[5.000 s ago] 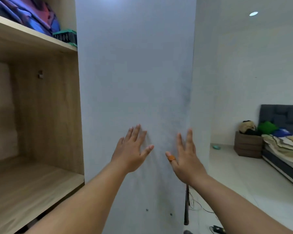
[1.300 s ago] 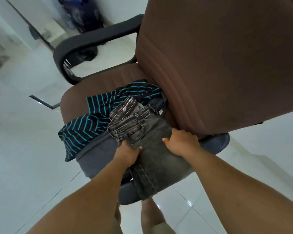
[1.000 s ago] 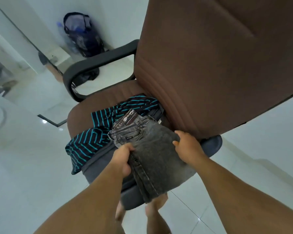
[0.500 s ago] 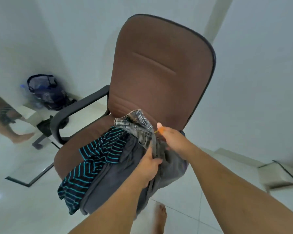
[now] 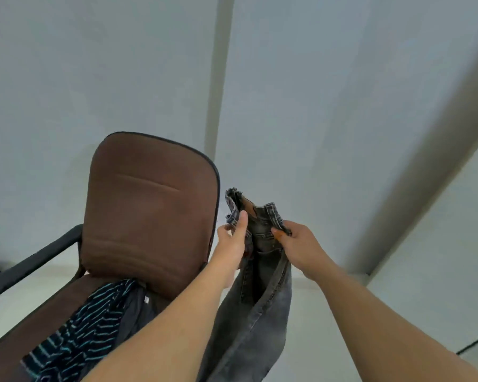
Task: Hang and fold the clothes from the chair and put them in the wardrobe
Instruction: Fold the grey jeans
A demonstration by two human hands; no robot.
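A pair of grey jeans (image 5: 262,312) hangs in the air to the right of the brown office chair (image 5: 146,216). My left hand (image 5: 232,241) pinches the left side of the waistband and my right hand (image 5: 298,246) grips the right side. The legs drop down out of view between my forearms. On the chair seat lie a dark shirt with teal stripes (image 5: 80,334) and a dark grey garment (image 5: 135,312) beside it.
The chair's black armrest (image 5: 31,266) reaches out to the left. White walls stand behind the chair, with a corner post (image 5: 218,78) in the middle. White tiled floor lies under and around the chair.
Both hands have lifted the jeans off the chair seat and carried them up and to the right. The view has tilted upward toward the wall.
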